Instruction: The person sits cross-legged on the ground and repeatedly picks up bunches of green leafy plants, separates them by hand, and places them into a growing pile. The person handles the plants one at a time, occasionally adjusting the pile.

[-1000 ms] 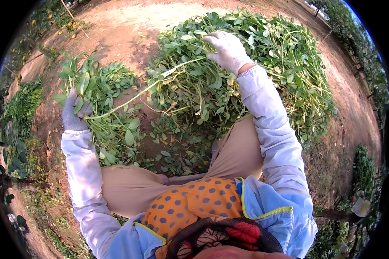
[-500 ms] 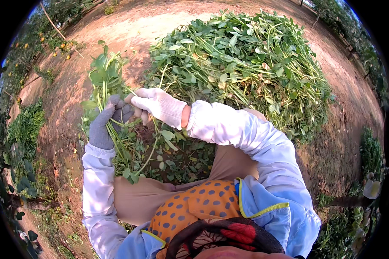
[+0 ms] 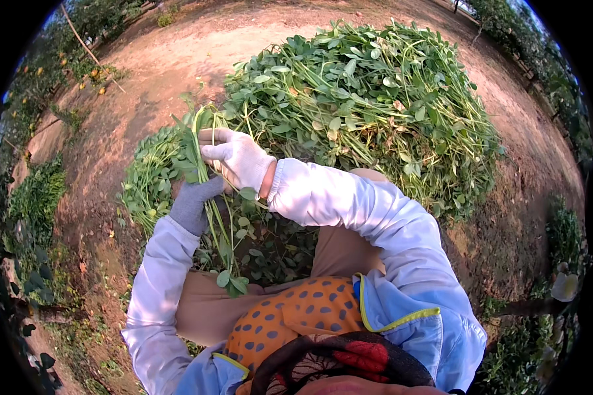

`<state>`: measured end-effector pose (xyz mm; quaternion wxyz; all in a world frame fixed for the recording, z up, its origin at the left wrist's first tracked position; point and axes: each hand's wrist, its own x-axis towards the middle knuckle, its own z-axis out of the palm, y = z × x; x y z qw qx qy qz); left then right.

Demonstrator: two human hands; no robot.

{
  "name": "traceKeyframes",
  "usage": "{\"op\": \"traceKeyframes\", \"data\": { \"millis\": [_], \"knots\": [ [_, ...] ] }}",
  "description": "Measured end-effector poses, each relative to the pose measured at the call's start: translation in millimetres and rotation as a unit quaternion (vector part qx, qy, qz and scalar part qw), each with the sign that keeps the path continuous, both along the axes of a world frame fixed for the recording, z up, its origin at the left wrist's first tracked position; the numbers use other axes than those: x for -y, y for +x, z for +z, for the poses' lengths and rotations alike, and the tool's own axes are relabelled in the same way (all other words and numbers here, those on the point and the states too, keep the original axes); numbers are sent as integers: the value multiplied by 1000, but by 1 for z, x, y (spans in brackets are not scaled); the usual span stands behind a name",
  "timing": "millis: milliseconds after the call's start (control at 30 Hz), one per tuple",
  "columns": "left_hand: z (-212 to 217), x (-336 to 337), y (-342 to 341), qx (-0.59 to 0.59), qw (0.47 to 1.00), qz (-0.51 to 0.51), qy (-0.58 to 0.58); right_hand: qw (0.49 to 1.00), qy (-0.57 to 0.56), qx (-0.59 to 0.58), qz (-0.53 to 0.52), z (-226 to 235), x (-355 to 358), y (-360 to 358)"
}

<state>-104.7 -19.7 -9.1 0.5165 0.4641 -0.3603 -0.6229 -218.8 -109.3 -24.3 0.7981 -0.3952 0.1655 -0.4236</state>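
A bunch of green leafy stems (image 3: 196,146) stands roughly upright in front of me, left of centre. My left hand (image 3: 199,203), in a grey glove, is closed around its lower part, and several stems trail below toward my thigh. Just above, my right hand (image 3: 238,158), in a whitish glove, has its fingers curled against the upper stems on the right side of the bunch. Its fingertips are partly hidden by the stalks. Behind the hands, on the far right, rises a large heap of cut leafy plants (image 3: 369,99).
A smaller heap of leafy stems (image 3: 148,181) lies left of the hands. Loose leaves (image 3: 270,247) cover the ground between my bent legs. Bare brown soil (image 3: 197,49) stretches beyond, with trees bearing orange fruit (image 3: 93,71) at the far left.
Both hands have moved right with the bunch, the left also slightly lower. My right hand has shifted from beside the left hand to higher on the stems. The smaller heap now shows more.
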Motion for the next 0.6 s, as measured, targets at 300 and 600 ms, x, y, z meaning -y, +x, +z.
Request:
{"op": "traceKeyframes", "data": {
  "millis": [300,600],
  "knots": [
    [16,2,130,-156,958,26,-241,933,-248,-227,-126,79,74,-100],
    [30,-5,113,148,927,317,-133,526,-315,-762,-209,8,181,-211]
  ]
}}
